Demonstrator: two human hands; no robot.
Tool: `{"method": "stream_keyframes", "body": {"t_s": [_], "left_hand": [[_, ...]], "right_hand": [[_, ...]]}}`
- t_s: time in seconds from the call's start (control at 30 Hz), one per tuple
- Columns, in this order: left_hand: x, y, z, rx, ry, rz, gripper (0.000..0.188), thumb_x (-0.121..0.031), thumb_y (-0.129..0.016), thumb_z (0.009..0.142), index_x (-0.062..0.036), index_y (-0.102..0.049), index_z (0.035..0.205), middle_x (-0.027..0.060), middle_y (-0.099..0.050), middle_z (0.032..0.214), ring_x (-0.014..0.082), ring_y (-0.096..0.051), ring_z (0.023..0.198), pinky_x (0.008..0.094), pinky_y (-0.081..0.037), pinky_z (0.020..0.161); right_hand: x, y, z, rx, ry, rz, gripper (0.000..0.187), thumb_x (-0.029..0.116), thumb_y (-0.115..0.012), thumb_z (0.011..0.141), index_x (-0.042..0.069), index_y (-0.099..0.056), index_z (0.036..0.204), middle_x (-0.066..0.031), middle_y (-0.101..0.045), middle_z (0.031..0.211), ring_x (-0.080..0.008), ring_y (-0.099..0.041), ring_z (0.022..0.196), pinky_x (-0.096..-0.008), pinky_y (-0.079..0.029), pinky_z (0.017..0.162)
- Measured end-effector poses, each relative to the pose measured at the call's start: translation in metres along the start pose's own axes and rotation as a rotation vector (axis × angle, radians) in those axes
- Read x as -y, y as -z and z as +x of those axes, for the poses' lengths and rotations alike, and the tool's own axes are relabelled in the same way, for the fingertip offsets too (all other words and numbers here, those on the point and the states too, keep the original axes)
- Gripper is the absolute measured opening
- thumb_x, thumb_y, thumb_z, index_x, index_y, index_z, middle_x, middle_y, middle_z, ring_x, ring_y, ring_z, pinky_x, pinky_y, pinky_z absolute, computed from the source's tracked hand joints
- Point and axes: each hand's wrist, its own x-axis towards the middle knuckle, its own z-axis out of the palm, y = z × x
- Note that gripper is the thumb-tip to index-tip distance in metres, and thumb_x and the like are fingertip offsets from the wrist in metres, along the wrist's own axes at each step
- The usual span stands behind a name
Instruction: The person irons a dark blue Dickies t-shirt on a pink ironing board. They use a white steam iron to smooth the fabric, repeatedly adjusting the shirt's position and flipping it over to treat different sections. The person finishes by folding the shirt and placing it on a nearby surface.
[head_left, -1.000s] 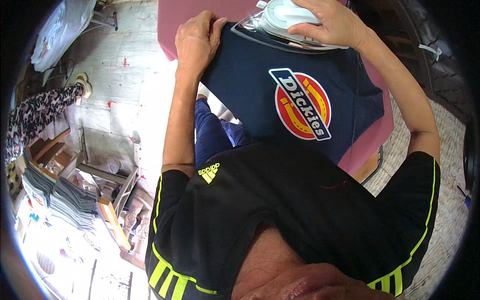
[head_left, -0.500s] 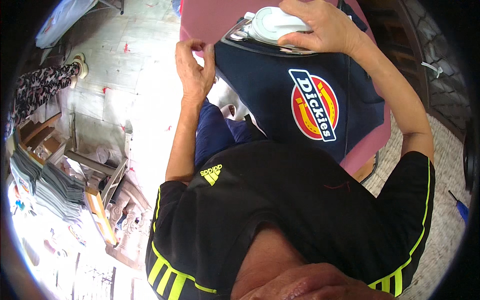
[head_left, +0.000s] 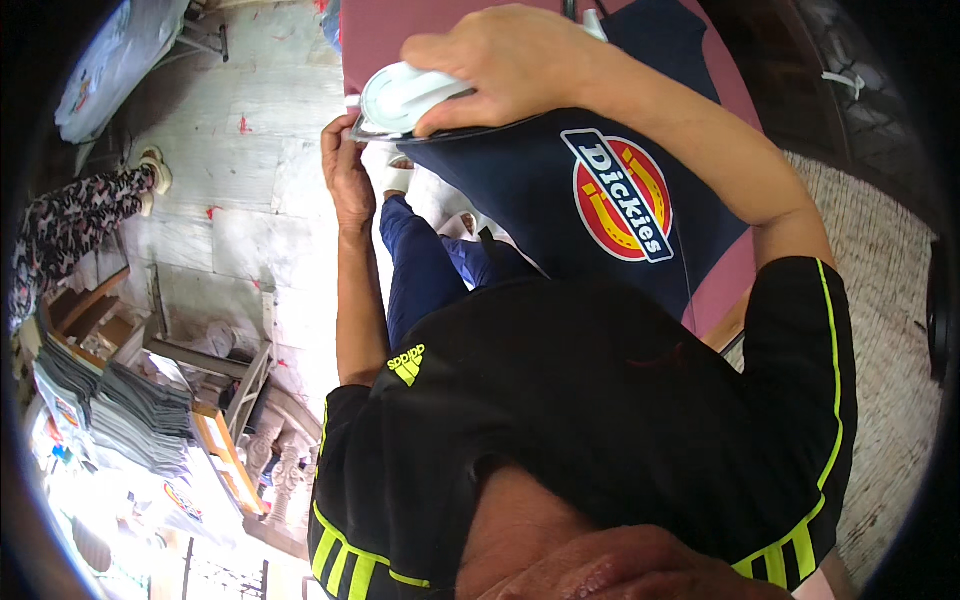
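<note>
My right hand [head_left: 510,70] is closed round the handle of a white clothes iron [head_left: 395,97], its pointed tip facing left. The iron lies on a navy cloth [head_left: 520,190] that carries a large red, yellow and white printed emblem [head_left: 622,195]. This cloth is spread over a maroon-covered ironing board [head_left: 400,25]. My left hand [head_left: 347,165] is closed at the left edge of the cloth, right beside the iron's tip. Its fingertips are partly hidden there.
A stack of folded grey garments [head_left: 140,420] sits at lower left, near a wooden frame [head_left: 225,455]. Another person's patterned trouser leg [head_left: 80,225] shows at far left, below a plastic-wrapped bundle [head_left: 120,75]. Pale tiled floor [head_left: 240,170] stretches between them and the board.
My right hand has moved the iron left across the cloth, to the board's left edge. My left hand has shifted slightly left and down, and the whole view has tilted a little.
</note>
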Motion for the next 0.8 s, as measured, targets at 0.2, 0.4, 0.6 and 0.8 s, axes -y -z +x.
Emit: {"method": "stream_keyframes", "body": {"t_s": [0.2,0.4,0.6,0.8], "left_hand": [[-0.056,-0.005,0.026,-0.001,-0.281,0.489,0.021,-0.018,-0.054,0.103,-0.0006,-0.059,0.114,0.0076,-0.063,0.103,0.0164,-0.059,0.097,0.0301,-0.045,0.090],[-0.081,-0.061,0.062,0.427,-0.517,0.649,0.014,-0.015,-0.066,0.095,-0.0013,-0.067,0.099,0.0106,-0.066,0.097,0.0241,-0.061,0.095,0.0360,-0.045,0.090],[-0.052,-0.110,0.095,0.717,-0.788,1.030,0.023,-0.025,-0.066,0.093,-0.0064,-0.071,0.105,0.0142,-0.064,0.109,0.0345,-0.057,0.103,0.0465,-0.044,0.088],[-0.068,-0.130,0.102,0.870,-0.784,1.222,0.032,-0.038,-0.070,0.091,-0.0093,-0.074,0.105,0.0141,-0.066,0.103,0.0322,-0.059,0.097,0.0444,-0.044,0.090]], "right_hand": [[-0.008,-0.007,-0.001,-0.031,-0.181,-0.017,0.051,0.048,-0.067,0.092,0.003,-0.063,0.115,-0.0192,-0.072,0.093,-0.0312,-0.070,0.079,-0.0405,-0.054,0.070],[0.036,0.049,-0.101,-0.330,-0.581,0.148,0.051,0.049,-0.068,0.090,0.001,-0.062,0.104,-0.0305,-0.067,0.089,-0.0460,-0.067,0.086,-0.0501,-0.052,0.073],[0.140,0.051,-0.235,-0.620,-1.175,0.019,0.043,0.032,-0.070,0.093,0.003,-0.062,0.123,-0.0090,-0.069,0.104,-0.0157,-0.063,0.096,-0.0317,-0.050,0.084],[0.230,0.000,-0.243,-0.745,-1.633,0.177,0.046,0.038,-0.077,0.086,0.008,-0.064,0.118,-0.0167,-0.068,0.095,-0.0286,-0.066,0.096,-0.0399,-0.050,0.085]]}}
